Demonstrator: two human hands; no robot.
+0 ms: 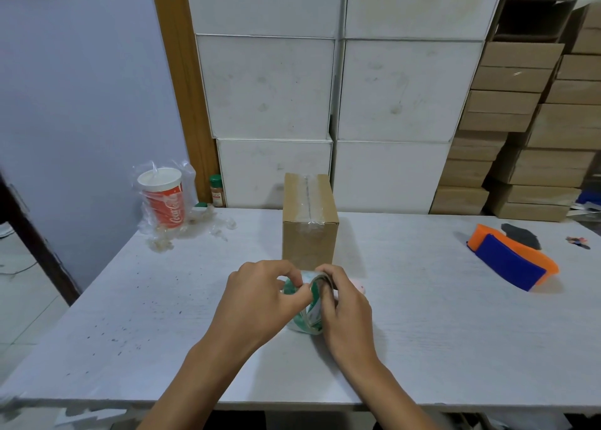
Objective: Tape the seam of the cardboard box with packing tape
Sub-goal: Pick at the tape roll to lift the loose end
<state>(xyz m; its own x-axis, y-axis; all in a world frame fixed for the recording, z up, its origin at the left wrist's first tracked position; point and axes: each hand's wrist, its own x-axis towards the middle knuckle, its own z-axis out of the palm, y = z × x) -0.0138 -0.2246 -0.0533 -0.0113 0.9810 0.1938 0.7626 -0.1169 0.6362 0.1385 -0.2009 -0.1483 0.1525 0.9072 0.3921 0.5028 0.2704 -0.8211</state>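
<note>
A small brown cardboard box [309, 231] stands upright in the middle of the white table [422, 316]. Clear tape lies along its top seam and folds a little down the front face. In front of the box, both hands hold a roll of clear packing tape with green print [309, 316] just above the table. My right hand [344, 312] grips the roll from the right side. My left hand [260, 302] pinches at the roll's outer surface with fingertips. Much of the roll is hidden by my fingers.
A red-and-white paper cup in a plastic bag [164, 198] stands at the far left with scraps of plastic around it. An orange and blue tape dispenser [514, 260] lies at the right. White and brown boxes [390, 88] are stacked behind the table.
</note>
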